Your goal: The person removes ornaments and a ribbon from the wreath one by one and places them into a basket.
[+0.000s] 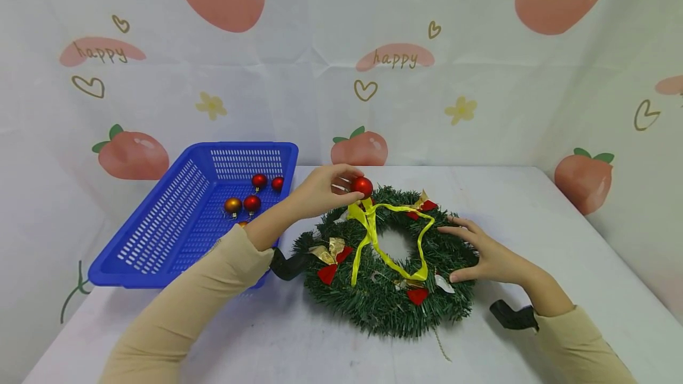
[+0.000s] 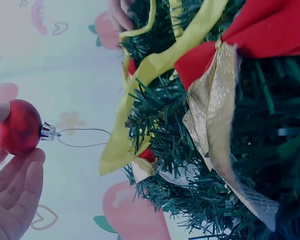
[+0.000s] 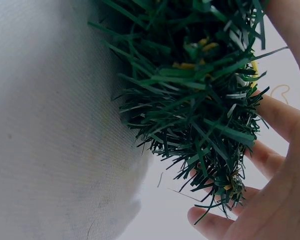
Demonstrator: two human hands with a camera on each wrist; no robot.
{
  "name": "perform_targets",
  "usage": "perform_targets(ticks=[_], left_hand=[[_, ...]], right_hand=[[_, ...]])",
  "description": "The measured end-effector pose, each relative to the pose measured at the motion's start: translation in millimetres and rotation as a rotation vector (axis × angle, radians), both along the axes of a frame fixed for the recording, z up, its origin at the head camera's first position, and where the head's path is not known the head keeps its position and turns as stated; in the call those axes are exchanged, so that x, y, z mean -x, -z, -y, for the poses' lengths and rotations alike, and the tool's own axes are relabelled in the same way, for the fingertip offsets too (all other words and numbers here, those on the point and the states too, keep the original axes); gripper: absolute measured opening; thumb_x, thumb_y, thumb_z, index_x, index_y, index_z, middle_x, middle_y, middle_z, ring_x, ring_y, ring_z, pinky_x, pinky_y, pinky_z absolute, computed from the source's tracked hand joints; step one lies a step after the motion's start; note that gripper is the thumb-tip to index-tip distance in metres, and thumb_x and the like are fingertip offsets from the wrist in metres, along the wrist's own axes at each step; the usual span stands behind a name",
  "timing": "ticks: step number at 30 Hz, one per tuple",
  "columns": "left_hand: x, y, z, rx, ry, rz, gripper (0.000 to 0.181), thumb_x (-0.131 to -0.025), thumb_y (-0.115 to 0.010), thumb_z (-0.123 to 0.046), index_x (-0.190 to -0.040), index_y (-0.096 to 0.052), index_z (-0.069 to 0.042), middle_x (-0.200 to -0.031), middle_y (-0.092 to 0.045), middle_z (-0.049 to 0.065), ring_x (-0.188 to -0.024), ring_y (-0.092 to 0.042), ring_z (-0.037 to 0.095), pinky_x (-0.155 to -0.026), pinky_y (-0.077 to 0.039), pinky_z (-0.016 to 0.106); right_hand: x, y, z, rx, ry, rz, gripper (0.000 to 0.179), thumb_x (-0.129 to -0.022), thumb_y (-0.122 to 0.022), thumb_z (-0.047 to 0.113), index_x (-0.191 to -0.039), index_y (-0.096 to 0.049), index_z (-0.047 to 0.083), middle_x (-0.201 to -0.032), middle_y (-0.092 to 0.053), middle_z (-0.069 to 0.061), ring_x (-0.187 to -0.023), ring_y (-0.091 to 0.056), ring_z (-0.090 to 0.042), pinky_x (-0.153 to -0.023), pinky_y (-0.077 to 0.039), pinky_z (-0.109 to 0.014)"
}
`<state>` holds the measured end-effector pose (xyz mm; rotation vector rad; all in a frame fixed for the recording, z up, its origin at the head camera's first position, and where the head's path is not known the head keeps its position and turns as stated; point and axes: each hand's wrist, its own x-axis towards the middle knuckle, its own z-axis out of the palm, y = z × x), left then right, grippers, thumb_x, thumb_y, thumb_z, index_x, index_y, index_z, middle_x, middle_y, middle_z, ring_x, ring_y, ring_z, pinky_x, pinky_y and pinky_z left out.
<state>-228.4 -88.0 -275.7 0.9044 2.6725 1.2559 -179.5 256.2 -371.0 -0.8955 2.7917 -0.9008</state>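
White table: left hand (image 1: 320, 191) pinches red bauble (image 1: 361, 186) above wreath (image 1: 389, 307).

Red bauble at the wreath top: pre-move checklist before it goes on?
1. Left hand holds the red bauble: ok, pinched in its fingers.
2. Wire loop on the bauble's cap free and open: ok, seen in the left wrist view.
3. Loop hooked on a branch: not ok, it hangs apart from the needles.
4. Right hand steadies the wreath: ok, straight fingers rest on its right side.
5. Yellow ribbon clear of the hanging spot: cannot tell, it lies just under the bauble.
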Motion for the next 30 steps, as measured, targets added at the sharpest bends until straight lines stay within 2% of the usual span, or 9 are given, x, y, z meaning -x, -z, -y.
perform_targets(ticks=[5,16,20,26,30], left_hand=[[-7.0,-1.4,3.9,-0.030,0.029,-0.013,0.037,-0.086,-0.067,-0.015,-0.119,-0.058,-0.004,-0.112,-0.064,0.014,-0.098,-0.067,0.025,-0.084,-0.056,0.031],[-19.2,-0.7,15.7,-0.109,0.053,0.058,0.037,-0.087,-0.064,-0.010,-0.122,-0.055,-0.002,-0.116,-0.060,0.016,-0.095,-0.068,0.026,-0.085,-0.055,0.032],[-23.1,-1.7,19.9,-0.105,0.043,0.070,0.037,-0.088,-0.063,-0.012,-0.123,-0.054,-0.004,-0.119,-0.059,0.015,-0.095,-0.068,0.024,-0.086,-0.055,0.033],[-27.3,-5.1,25.8,-0.096,-0.007,0.086,0.038,-0.088,-0.064,-0.015,-0.124,-0.054,-0.009,-0.122,-0.059,0.010,-0.096,-0.067,0.021,-0.087,-0.055,0.033],[-29.5,-7.1,30.3,-0.092,-0.020,0.068,0.040,-0.088,-0.063,-0.014,-0.126,-0.052,-0.007,-0.125,-0.058,0.012,-0.095,-0.067,0.022,-0.085,-0.055,0.034]], right_hand=[[0.4,1.0,-0.2,0.000,0.002,0.003,0.082,-0.069,-0.081,0.032,-0.137,-0.042,0.011,-0.146,-0.022,-0.026,-0.128,-0.028,-0.052,-0.087,-0.037,-0.070],[0.4,0.5,-0.3,0.000,-0.001,-0.001,0.082,-0.069,-0.081,0.032,-0.137,-0.041,0.010,-0.146,-0.022,-0.027,-0.128,-0.028,-0.053,-0.087,-0.037,-0.070],[0.1,0.7,-0.6,0.000,0.001,0.005,0.082,-0.069,-0.081,0.032,-0.138,-0.041,0.011,-0.146,-0.022,-0.027,-0.128,-0.028,-0.053,-0.087,-0.037,-0.070],[0.0,0.6,-0.9,-0.005,0.007,0.009,0.082,-0.069,-0.081,0.032,-0.138,-0.041,0.012,-0.146,-0.021,-0.026,-0.128,-0.028,-0.053,-0.087,-0.037,-0.070],[0.5,0.5,-0.5,-0.009,0.009,0.005,0.082,-0.069,-0.081,0.033,-0.137,-0.042,0.011,-0.146,-0.022,-0.026,-0.128,-0.028,-0.053,-0.087,-0.037,-0.070]])
